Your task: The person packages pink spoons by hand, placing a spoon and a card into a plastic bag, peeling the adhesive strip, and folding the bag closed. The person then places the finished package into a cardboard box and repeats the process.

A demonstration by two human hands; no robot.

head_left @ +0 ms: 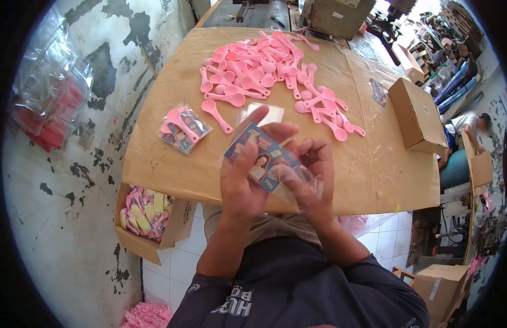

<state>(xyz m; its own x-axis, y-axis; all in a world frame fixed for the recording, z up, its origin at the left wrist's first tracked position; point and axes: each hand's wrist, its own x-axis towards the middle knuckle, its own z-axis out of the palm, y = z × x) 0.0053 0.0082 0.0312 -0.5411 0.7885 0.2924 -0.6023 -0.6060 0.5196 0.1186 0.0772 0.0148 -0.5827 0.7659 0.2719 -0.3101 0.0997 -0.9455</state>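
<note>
My left hand [240, 183] grips a blue printed card [260, 150], thumb across its face and fingers behind. My right hand [317, 177] pinches the clear plastic bag [300, 191] at the card's right end, with thumb and fingers bent together. Both hands are held above the near part of the paper-covered table [374, 175]. Just beyond the left fingertips lies a stack of clear plastic bags [271, 113]. A single pink scoop spoon [217, 116] rests to the left of it. Further left, two pink spoons [182, 124] sit on several bagged printed cards [183, 143].
A large heap of pink spoons [245, 68] covers the far middle, with a smaller group [330, 112] to its right. A cardboard box [416, 117] stands at the right edge. Below left, an open carton [171, 221] holds packed spoons. Another person [465, 128] sits at far right.
</note>
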